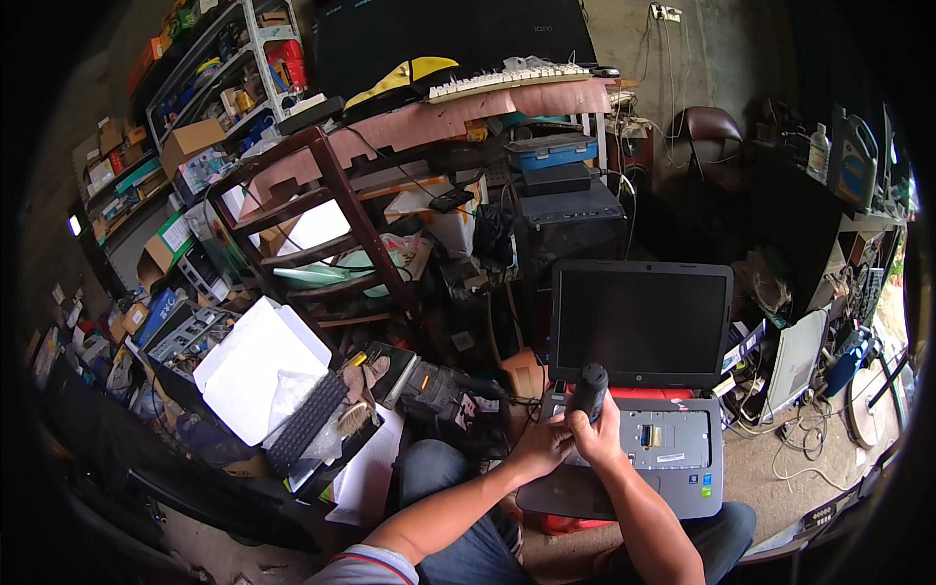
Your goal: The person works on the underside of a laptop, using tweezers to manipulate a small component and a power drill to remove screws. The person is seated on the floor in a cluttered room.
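An open grey laptop (687, 483) lies in front of me across my knees, its dark screen (639, 322) raised. The keyboard is off, and a bare metal bay with a ribbon cable (651, 436) shows. My right hand (597, 436) is wrapped around an upright, dark, thick-handled tool, which looks like an electric screwdriver (590, 388), over the laptop's left half. Its lower end is hidden. Close against it, my left hand (539, 448) is closed with fingers pinched low over the laptop; what they hold is hidden.
To my left, a loose black keyboard (306, 421) and a brush (353, 419) lie by white packaging (258, 370). A brown wooden chair frame (336, 185) stands behind them. A black case (444, 395) sits beside my knee. Cables (814, 439) and a white panel (795, 366) are at right.
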`<state>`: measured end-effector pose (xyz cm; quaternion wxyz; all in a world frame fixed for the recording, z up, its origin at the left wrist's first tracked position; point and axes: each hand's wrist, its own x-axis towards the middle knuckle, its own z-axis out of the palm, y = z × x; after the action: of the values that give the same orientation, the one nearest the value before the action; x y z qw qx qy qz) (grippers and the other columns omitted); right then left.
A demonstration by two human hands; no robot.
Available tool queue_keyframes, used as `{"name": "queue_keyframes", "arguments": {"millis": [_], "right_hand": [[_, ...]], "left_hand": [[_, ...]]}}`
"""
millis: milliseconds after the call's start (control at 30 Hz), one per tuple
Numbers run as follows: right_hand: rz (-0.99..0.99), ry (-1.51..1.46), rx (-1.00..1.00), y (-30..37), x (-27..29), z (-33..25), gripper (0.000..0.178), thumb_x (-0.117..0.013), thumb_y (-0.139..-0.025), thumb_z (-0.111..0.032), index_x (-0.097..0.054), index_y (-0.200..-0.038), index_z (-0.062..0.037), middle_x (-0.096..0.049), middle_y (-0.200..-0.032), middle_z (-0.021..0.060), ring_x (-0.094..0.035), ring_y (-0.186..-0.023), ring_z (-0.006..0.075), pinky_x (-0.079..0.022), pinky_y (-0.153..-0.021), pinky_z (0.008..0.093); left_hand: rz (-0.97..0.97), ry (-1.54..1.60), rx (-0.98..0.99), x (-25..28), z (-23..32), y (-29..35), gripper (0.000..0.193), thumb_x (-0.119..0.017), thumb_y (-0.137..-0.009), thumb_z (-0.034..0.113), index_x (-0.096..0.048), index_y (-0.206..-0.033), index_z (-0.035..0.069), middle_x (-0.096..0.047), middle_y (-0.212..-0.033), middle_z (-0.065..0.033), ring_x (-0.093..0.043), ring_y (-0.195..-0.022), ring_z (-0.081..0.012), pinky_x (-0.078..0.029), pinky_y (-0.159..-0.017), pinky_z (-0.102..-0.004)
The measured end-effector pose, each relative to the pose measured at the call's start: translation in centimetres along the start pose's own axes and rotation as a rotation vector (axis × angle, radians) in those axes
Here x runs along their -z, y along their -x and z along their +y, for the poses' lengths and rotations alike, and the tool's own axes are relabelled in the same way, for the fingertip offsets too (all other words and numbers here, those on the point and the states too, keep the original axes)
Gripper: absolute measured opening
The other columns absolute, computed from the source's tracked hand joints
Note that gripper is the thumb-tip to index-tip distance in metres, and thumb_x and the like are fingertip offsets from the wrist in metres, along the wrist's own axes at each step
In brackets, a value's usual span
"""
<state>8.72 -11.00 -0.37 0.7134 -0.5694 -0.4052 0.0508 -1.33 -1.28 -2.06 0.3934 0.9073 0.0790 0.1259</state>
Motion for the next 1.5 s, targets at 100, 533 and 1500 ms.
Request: {"name": "queue_keyframes", "arguments": {"millis": [100, 533, 1500], "right_hand": [[-0.016, -0.018, -0.038, -0.1, 0.2, -0.4, 0.041, -0.072, -0.080, -0.027, -0.057, -0.105, 0.0013, -0.059, -0.081, 0.0091, -0.054, -0.074, 0.0168, -0.049, -0.071, 0.0320], [-0.184, -0.220, -0.292, -1.5, 0.6, -1.0, 0.046, -0.079, -0.080, -0.038, -0.063, -0.101, -0.0010, -0.061, -0.085, 0.0020, -0.055, -0.079, 0.0084, -0.048, -0.072, 0.0263], [-0.179, -0.127, -0.101, -1.7, 0.3, -1.1, 0.038, -0.078, -0.078, -0.017, -0.059, -0.107, -0.0011, -0.060, -0.086, 0.0036, -0.051, -0.079, 0.0098, -0.048, -0.072, 0.0290]], "left_hand": [[-0.018, -0.067, 0.036, 0.5, 1.0, 0.0, 0.019, -0.061, -0.089, 0.013, -0.068, -0.106, 0.007, -0.065, -0.112, -0.0134, -0.065, -0.098, -0.0323, -0.052, -0.084, -0.0384], [0.146, -0.017, -0.174, -0.4, -0.3, -0.2, 0.015, -0.064, -0.088, 0.015, -0.068, -0.099, 0.007, -0.067, -0.096, -0.0149, -0.065, -0.091, -0.0341, -0.052, -0.079, -0.0411], [0.130, -0.019, -0.020, -0.2, -0.8, -0.3, 0.030, -0.068, -0.082, 0.014, -0.062, -0.109, 0.001, -0.068, -0.098, -0.0182, -0.068, -0.095, -0.0308, -0.053, -0.081, -0.0366]]}}
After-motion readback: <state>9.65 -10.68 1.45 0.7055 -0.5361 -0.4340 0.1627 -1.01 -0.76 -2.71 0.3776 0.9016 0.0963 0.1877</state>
